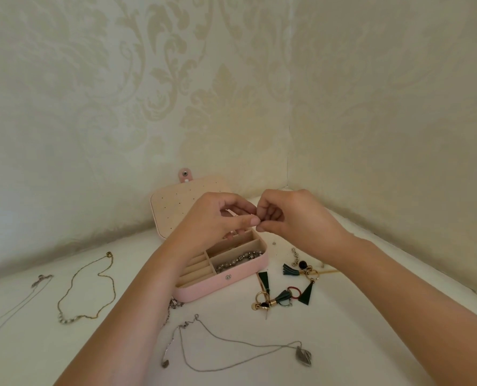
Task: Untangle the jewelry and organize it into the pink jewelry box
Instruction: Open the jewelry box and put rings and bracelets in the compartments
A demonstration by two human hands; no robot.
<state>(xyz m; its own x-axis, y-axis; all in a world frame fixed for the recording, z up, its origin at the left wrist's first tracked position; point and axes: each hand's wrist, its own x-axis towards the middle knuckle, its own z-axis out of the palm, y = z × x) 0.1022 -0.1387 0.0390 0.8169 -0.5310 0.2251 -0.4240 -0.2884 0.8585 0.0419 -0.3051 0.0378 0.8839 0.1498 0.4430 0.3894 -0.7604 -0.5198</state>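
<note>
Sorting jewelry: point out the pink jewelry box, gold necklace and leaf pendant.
pink jewelry box point(204, 288), head view, front wall.
gold necklace point(109, 254), head view, bead at its end.
leaf pendant point(304, 357), head view, leaf middle.

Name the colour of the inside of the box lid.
Pale beige lid with small dark holes; head view shows it.

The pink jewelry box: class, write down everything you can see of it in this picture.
The pale pink rounded-rectangular jewelry box sits on the white tabletop, looking leather-like outside and beige inside. Its lid stands open, tilted back towards the patterned wall, dotted with small holes and topped by a snap tab. A metal stud marks the front wall. Dividers form narrow slots and larger compartments; one holds a silver beaded chain. The left hand above hides part of the inside.
</note>
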